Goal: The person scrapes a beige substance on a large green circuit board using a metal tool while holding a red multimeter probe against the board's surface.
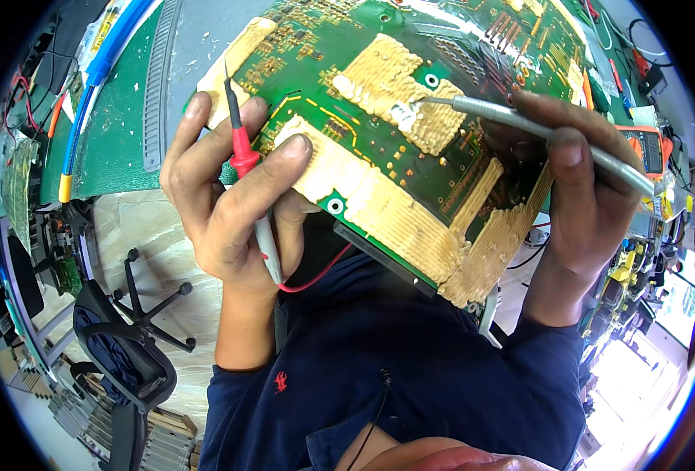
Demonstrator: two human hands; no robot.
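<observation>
A green circuit board (pixel 398 165) with ridged beige patches (pixel 371 78) fills the upper middle, tilted over my torso. My left hand (pixel 234 196) grips its left edge, with a finger on a beige strip, and also holds a red and white test probe (pixel 245 161) whose dark tip points up and whose red lead hangs down. My right hand (pixel 587 173) grips a thin silver pick tool (pixel 524 124) near the board's right side. The tool's tip is on the upper-middle beige patch, at a small pale, shiny spot.
A green-matted bench (pixel 112 149) with a blue-and-black cable (pixel 92 98) and loose leads lies behind. An orange multimeter (pixel 646 149) is at the right. A black office chair (pixel 116 337) stands lower left on a tiled floor. Assorted electronics crowd both sides.
</observation>
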